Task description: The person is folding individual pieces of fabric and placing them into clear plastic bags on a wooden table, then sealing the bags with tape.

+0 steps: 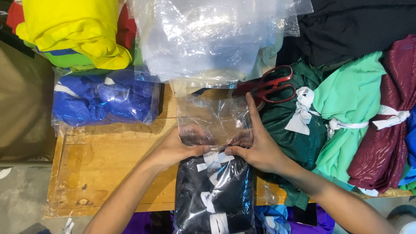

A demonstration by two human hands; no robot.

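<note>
Both hands, left (180,147) and right (255,145), pinched the clear bag (214,182) of black cloth at its mouth (pressing the flap flat) on the wooden table (108,173), scissors (275,84) nearby.

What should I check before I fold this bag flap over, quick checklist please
1. Dark cloth fully inside the clear bag: ok, the fabric sits below the open flap.
2. Both hands on the bag mouth: ok, left hand and right hand pinch it at the fold line.
3. Flap flat and free of cloth: ok, it lies empty on the table.
4. Flap smooth: not ok, it looks creased.
5. Scissors off the flap: ok, they lie beside it on the green bundle.
6. Adhesive strip exposed: cannot tell.
</note>
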